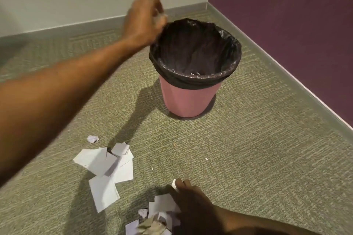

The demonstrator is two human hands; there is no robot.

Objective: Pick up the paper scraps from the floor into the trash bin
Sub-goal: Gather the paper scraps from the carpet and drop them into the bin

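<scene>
Paper scraps (107, 166): flat pieces and crumpled wads, lay on floor (248, 149) before trash bin (188, 99). Judged light, limp; best pinched at an edge or bunched. Left hand (145, 19) was curled round a pale scrap (161, 18) at the rim. Right hand (191, 200) rested on near pile (162, 208); grip unclear.

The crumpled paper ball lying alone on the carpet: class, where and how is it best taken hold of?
Probably pinch the crumpled paper ball across its middle, from straight above: it is small, rounded, and lies apart from the flat scraps on the carpet.
</scene>
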